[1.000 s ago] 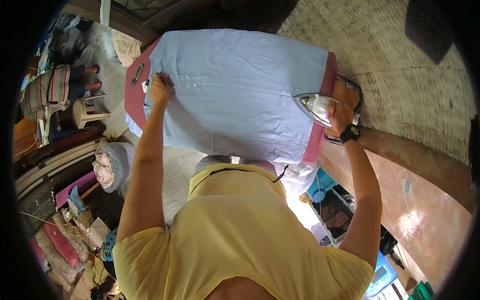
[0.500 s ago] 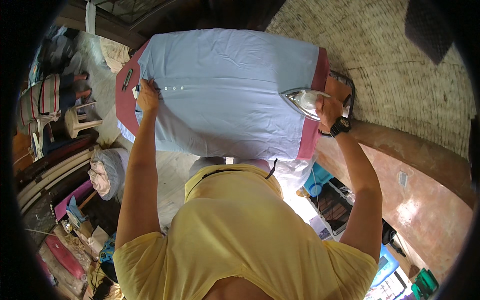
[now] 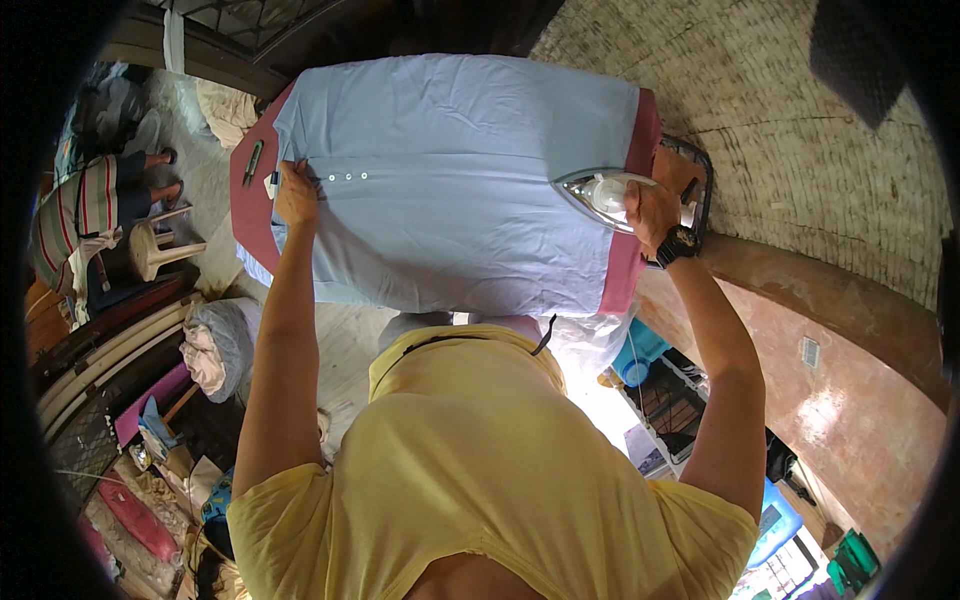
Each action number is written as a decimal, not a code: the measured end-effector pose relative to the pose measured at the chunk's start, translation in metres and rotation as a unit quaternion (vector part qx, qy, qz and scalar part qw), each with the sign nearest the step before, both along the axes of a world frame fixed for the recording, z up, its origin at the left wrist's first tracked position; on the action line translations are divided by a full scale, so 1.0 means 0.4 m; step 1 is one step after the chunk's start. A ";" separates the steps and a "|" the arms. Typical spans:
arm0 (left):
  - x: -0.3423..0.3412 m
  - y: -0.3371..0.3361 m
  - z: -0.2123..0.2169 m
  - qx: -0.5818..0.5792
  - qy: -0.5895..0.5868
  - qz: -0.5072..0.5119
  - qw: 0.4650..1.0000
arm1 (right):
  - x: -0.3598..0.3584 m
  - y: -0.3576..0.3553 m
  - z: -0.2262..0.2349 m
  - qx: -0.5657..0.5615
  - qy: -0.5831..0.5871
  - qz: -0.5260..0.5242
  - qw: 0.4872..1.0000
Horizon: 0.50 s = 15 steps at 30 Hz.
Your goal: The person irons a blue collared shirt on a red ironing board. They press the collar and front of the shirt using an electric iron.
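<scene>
A light blue shirt (image 3: 450, 220) with a few white buttons lies spread over a dark red ironing board (image 3: 256, 215). At its left end, by the collar label, my left hand (image 3: 295, 193) is closed on the edge of the cloth. My right hand (image 3: 655, 215), with a black watch on the wrist, grips the handle of a clothes iron (image 3: 600, 198). The iron rests on the right end of the shirt with its tip pointing left along the button line. A small dark green tool (image 3: 254, 162) lies on the board's bare left end.
A person (image 3: 135, 190) sits at the far left near a small stool (image 3: 155, 250). A stuffed plastic bag (image 3: 215, 345) stands on the left. A woven wall (image 3: 760, 150) and a low ledge (image 3: 790, 285) border the board's right side.
The iron in my right hand has slid slightly left and up over the shirt. My left hand stays at the collar end.
</scene>
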<state>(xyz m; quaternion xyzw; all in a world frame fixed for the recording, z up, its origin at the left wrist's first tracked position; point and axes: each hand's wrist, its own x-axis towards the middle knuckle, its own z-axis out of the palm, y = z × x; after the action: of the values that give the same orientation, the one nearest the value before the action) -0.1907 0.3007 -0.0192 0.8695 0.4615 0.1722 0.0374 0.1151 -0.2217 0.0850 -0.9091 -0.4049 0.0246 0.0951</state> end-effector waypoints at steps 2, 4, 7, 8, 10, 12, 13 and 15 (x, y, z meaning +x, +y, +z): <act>-0.005 -0.002 0.003 0.001 -0.006 0.002 1.000 | -0.006 0.011 0.012 0.005 0.002 0.002 1.000; -0.001 -0.005 0.005 0.001 -0.009 0.002 1.000 | -0.007 0.011 0.008 -0.008 -0.006 -0.001 1.000; -0.004 -0.005 0.001 0.008 -0.008 0.004 1.000 | -0.010 0.016 0.009 -0.006 -0.002 0.002 1.000; -0.004 -0.002 -0.004 0.015 -0.008 0.003 1.000 | -0.011 0.020 0.011 -0.001 0.002 0.004 1.000; -0.008 0.006 -0.012 0.020 -0.005 0.006 1.000 | -0.016 0.028 0.016 0.000 -0.004 0.005 1.000; -0.010 0.010 -0.015 0.014 -0.001 0.012 1.000 | -0.021 0.037 0.022 0.006 -0.009 0.008 1.000; -0.011 0.008 -0.015 0.011 -0.007 0.012 1.000 | -0.024 0.041 0.024 0.011 -0.011 0.011 1.000; -0.009 0.004 -0.013 0.006 -0.019 0.011 1.000 | -0.027 0.047 0.027 0.011 -0.010 0.010 1.000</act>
<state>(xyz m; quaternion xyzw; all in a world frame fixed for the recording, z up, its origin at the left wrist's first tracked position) -0.1942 0.3022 -0.0243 0.8612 0.4690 0.1919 0.0393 0.1042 -0.2028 0.0958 -0.9039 -0.4154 0.0124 0.1011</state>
